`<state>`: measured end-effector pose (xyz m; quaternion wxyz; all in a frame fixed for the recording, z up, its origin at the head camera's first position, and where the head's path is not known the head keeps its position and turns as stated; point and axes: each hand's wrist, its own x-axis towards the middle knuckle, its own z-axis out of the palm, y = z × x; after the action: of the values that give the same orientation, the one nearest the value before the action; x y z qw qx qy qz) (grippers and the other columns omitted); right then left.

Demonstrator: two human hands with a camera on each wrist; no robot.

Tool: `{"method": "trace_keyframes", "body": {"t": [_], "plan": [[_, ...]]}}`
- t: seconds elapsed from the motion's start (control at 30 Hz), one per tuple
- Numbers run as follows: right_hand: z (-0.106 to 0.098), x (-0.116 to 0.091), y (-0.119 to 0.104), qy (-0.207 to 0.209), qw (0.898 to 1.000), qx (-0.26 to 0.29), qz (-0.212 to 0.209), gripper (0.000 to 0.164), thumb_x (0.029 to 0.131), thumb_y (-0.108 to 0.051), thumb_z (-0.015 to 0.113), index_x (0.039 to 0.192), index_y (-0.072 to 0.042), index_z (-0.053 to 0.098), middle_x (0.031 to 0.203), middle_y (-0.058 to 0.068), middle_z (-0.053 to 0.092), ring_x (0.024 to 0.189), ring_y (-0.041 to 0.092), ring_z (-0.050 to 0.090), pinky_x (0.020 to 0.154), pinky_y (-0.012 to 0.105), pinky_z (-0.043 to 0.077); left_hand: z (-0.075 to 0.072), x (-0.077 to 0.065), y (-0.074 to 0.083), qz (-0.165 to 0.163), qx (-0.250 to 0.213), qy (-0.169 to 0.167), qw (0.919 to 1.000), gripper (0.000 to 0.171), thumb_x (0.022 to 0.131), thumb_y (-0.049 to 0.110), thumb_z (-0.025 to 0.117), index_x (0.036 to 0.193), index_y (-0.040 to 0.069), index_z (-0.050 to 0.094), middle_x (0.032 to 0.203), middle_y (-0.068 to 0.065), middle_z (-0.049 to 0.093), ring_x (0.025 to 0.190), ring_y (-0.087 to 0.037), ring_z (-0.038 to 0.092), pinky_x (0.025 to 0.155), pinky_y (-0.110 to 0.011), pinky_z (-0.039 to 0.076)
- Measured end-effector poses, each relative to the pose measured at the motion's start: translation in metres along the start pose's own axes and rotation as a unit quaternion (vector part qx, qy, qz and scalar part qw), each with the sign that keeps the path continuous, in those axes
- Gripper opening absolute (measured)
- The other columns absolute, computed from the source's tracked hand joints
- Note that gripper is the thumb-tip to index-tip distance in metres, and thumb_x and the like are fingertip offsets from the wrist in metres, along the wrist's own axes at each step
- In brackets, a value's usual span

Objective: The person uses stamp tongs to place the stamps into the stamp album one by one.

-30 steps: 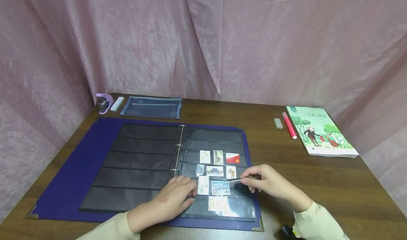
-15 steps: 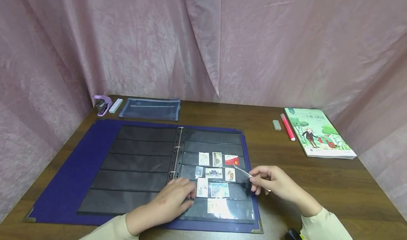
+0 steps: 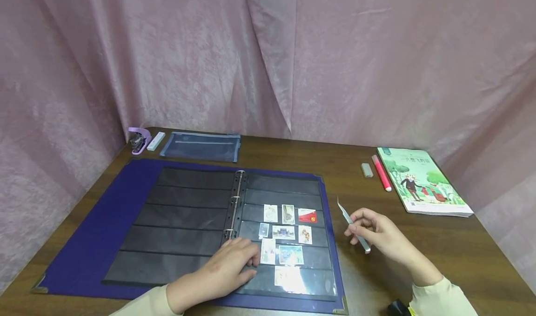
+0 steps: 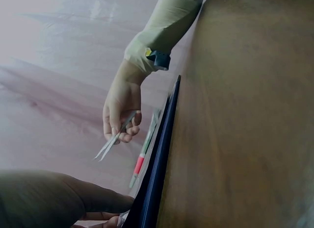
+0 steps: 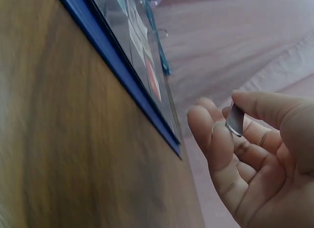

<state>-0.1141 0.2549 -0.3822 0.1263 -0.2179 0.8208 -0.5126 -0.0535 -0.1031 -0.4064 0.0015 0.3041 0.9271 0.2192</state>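
A blue ring-bound stamp album (image 3: 96, 227) lies spread on the table with black pocket pages. Several stamps sit in the right page's strips, among them a red and white stamp (image 3: 307, 215), a building stamp (image 3: 284, 232) and a blue picture stamp (image 3: 291, 255). My left hand (image 3: 228, 265) rests on the album near the rings, its fingers relaxed beside a tall pale stamp (image 3: 268, 251). To the right of the album my right hand (image 3: 378, 234) pinches metal tweezers (image 3: 353, 225) between thumb and fingers. In the left wrist view the tweezers' tips stand apart with nothing between them.
A green-covered book (image 3: 425, 181), a red marker (image 3: 381, 173) and an eraser (image 3: 366, 170) lie at the right. Behind the album are a mesh zip pouch (image 3: 201, 146), a white block (image 3: 156, 141) and a purple stapler-like object (image 3: 139, 140). A pink curtain (image 3: 209, 60) hangs behind the table.
My right hand has drawn the tweezers away from the blue picture stamp, off the page to the right, and their tips now point up and away. My left hand has stayed in place.
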Motion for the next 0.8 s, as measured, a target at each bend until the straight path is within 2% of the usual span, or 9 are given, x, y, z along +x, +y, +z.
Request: {"method": "trace_keyframes", "body": {"t": [0.2,0.33,0.47,0.63,0.8], "plan": [[-0.016,-0.006,0.01,0.06,0.996,-0.058,0.01,0.022,0.088,-0.012,0.054,0.1,0.006,0.051,0.076,0.012,0.06,0.065,0.016,0.062,0.049,0.027,0.046,0.0,-0.001,0.001,0.0,0.0,-0.005,1.0,0.022,0.073,0.022,0.07,0.078,0.024,0.049,0.074,0.016,0.041,0.074,0.0,0.036,0.074,-0.023,0.035],[-0.028,-0.011,0.017,0.085,0.992,-0.09,0.02,0.022,0.088,-0.013,0.055,0.1,0.005,0.053,0.075,0.007,0.061,0.064,0.014,0.062,0.051,0.026,0.047,-0.001,0.0,0.001,-0.003,0.002,-0.003,1.0,0.022,0.073,0.023,0.07,0.078,0.025,0.049,0.074,0.016,0.042,0.074,0.0,0.036,0.073,-0.022,0.035],[-0.039,-0.017,0.023,0.106,0.986,-0.128,0.035,0.021,0.088,-0.014,0.055,0.101,0.004,0.054,0.074,0.004,0.063,0.063,0.01,0.061,0.047,0.026,0.044,0.0,0.0,0.0,-0.003,0.002,0.001,1.0,0.023,0.073,0.022,0.07,0.078,0.025,0.048,0.073,0.016,0.041,0.074,0.0,0.036,0.073,-0.023,0.034],[-0.052,-0.029,0.032,0.124,0.975,-0.171,0.07,0.021,0.088,-0.017,0.057,0.1,0.0,0.057,0.069,-0.003,0.061,0.055,0.004,0.052,0.043,0.024,0.039,0.001,-0.001,0.001,0.0,0.001,0.004,1.0,0.023,0.072,0.022,0.071,0.077,0.025,0.048,0.073,0.016,0.041,0.074,0.0,0.036,0.074,-0.023,0.034],[-0.064,-0.037,0.041,0.148,0.958,-0.229,0.085,0.02,0.086,-0.02,0.059,0.097,-0.004,0.061,0.071,-0.006,0.061,0.057,-0.002,0.046,0.05,0.021,0.037,0.001,-0.001,0.001,0.001,0.004,0.009,1.0,0.024,0.072,0.022,0.071,0.077,0.025,0.048,0.073,0.016,0.04,0.074,0.0,0.036,0.073,-0.023,0.033]]}}
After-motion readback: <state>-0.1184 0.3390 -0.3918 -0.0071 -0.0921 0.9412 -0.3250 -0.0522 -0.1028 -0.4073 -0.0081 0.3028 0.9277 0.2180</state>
